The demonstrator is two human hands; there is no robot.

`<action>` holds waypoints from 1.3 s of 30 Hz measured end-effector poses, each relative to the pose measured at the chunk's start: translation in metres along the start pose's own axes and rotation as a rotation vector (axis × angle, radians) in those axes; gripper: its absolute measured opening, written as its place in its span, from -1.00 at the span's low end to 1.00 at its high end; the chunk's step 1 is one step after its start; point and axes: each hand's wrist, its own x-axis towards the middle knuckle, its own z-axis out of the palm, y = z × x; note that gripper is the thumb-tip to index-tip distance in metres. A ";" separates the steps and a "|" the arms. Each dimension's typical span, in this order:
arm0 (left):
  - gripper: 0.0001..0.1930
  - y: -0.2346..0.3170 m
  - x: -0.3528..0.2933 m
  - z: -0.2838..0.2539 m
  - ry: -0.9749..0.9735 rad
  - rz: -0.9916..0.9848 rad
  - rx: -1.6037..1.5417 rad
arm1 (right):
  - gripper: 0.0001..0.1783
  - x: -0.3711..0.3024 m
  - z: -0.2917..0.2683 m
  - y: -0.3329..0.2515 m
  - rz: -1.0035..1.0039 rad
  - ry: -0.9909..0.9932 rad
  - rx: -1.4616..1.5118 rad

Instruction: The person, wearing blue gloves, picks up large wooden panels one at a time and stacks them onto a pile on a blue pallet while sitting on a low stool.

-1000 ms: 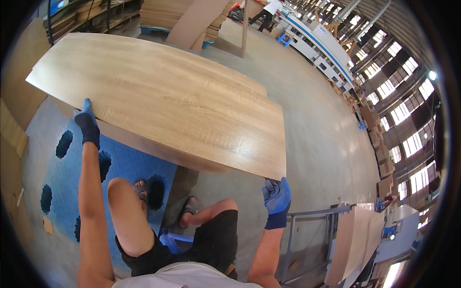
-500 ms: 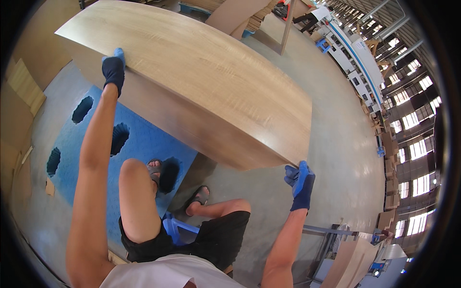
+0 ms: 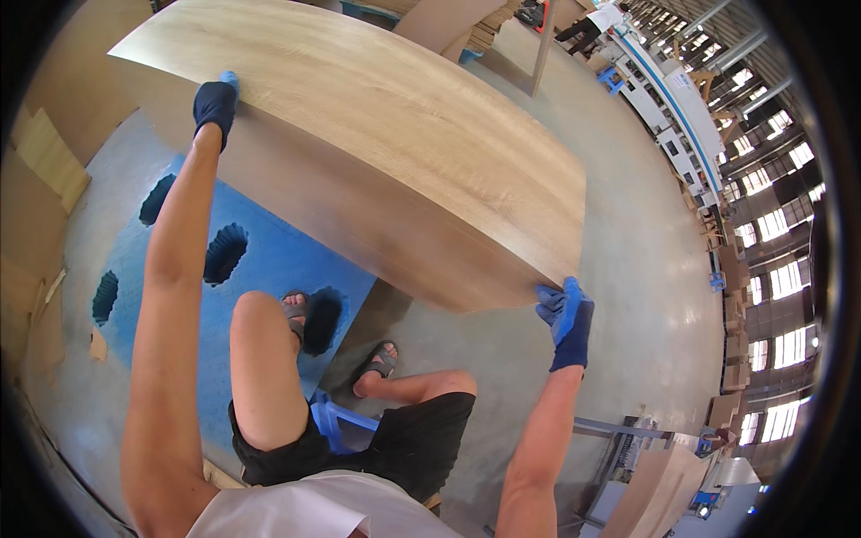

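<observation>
A large light wood-grain board (image 3: pixel 386 117) lies across the upper middle of the head view, its smooth top face up. Below its near edge drops a tall brownish side face (image 3: pixel 359 220); whether this is one piece or a stack I cannot tell. My left hand (image 3: pixel 216 103), in a blue and navy glove, grips the near edge toward the left, thumb on top and the other fingers hidden. At the near right corner my right hand (image 3: pixel 567 318), gloved alike, is closed on the edge with the thumb over it.
A blue pallet-like platform (image 3: pixel 269 260) with several dark holes lies on the floor at left, one foot resting on it. A blue stool (image 3: pixel 341 426) is under me. Brown sheets (image 3: pixel 36 233) lean at far left. A person (image 3: pixel 592 25) stands near a long white machine (image 3: pixel 668 112).
Both hands and the board's near edge have moved slightly up and away from me. More of the side face below that edge shows now. Both grips stay the same.
</observation>
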 end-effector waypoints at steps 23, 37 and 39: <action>-0.34 0.006 -0.010 0.003 0.097 -0.379 -0.268 | -0.62 -0.011 -0.005 0.005 -0.068 -0.163 0.043; -0.31 -0.016 0.017 0.027 0.064 -0.012 0.021 | -0.58 -0.001 -0.012 -0.001 -0.006 -0.109 0.148; -0.28 -0.021 0.017 0.030 0.034 -0.057 -0.026 | -0.60 -0.003 -0.011 -0.001 -0.013 -0.111 0.159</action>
